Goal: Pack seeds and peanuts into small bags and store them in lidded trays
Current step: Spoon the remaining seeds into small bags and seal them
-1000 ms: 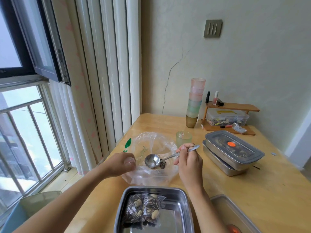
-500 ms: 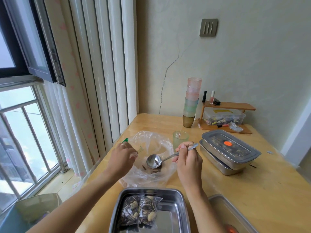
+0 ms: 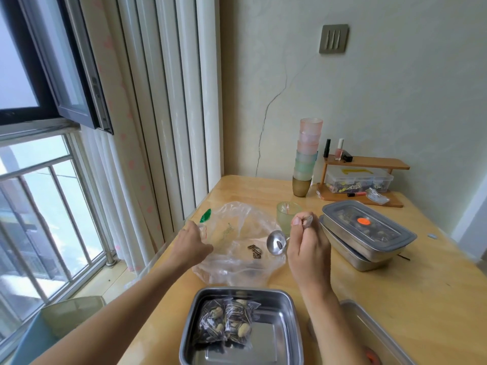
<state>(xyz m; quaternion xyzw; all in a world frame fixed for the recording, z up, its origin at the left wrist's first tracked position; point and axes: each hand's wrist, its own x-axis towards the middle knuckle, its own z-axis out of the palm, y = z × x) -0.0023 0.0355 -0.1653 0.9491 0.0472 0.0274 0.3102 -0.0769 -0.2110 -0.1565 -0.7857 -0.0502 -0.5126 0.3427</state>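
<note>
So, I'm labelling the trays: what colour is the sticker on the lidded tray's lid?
Orange-red, a round sticker on the grey lid; head view.

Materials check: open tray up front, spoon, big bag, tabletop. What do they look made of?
Open tray: likely stainless steel, brushed, dull reflections. Spoon: polished metal, mirror-like bowl. Big bag: thin clear plastic film, crinkled, seeds visible through it. Tabletop: light wood, probably varnished; grain lines, soft sheen.

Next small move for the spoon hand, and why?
Probably dip the spoon to scoop the few sunflower seeds left in the clear plastic bag: the left hand holds its rim open, and the right hand grips the spoon beside them.
</note>
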